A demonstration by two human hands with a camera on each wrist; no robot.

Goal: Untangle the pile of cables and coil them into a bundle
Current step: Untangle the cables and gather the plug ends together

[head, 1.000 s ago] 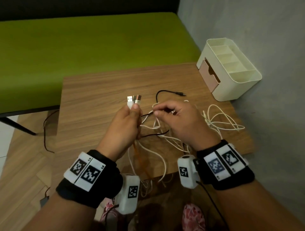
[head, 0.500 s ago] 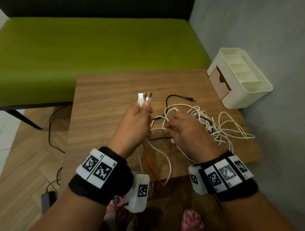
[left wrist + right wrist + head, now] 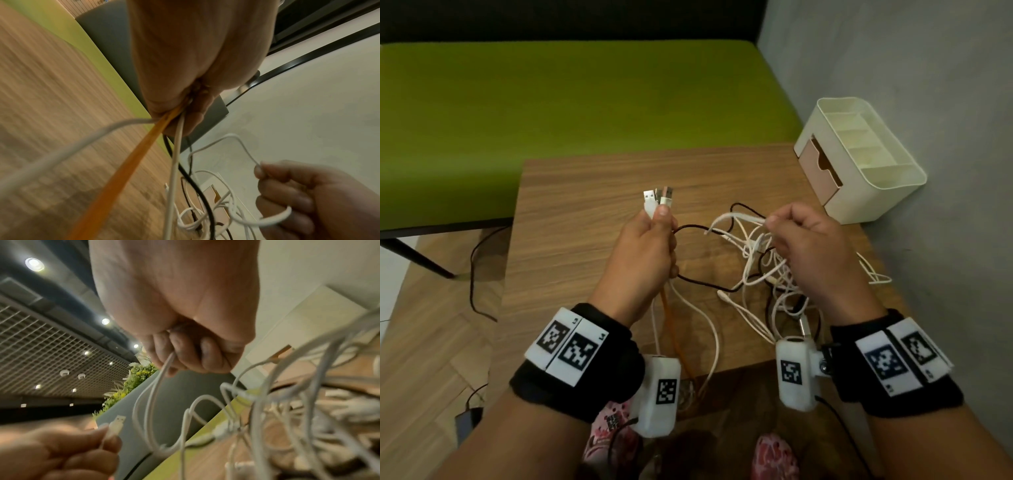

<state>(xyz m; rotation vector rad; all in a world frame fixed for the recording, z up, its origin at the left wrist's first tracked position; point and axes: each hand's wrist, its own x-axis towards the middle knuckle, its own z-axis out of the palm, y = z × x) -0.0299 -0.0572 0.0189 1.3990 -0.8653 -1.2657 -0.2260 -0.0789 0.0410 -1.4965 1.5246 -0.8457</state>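
Note:
My left hand [image 3: 650,246] grips a bunch of cable ends, with the USB plugs [image 3: 658,200] sticking up above the thumb. White, orange [image 3: 671,329] and black leads hang from that fist toward the table's near edge. My right hand [image 3: 801,240] pinches a loop of white cable [image 3: 736,219] and lifts it above the tangled pile [image 3: 767,274] of white and black cables on the wooden table [image 3: 585,219]. In the left wrist view the orange cable [image 3: 123,168] runs out of the fist. The right wrist view shows fingers [image 3: 185,353] curled round a white cable.
A cream desk organiser [image 3: 859,157] with a pink drawer stands at the table's far right corner by the grey wall. A green bench [image 3: 568,102] lies beyond the table. A black cable [image 3: 479,274] trails on the floor at left.
My right hand has risen from the pile and moved right, lifting a white loop. The left hand keeps the plugs upright. The head view has come closer.

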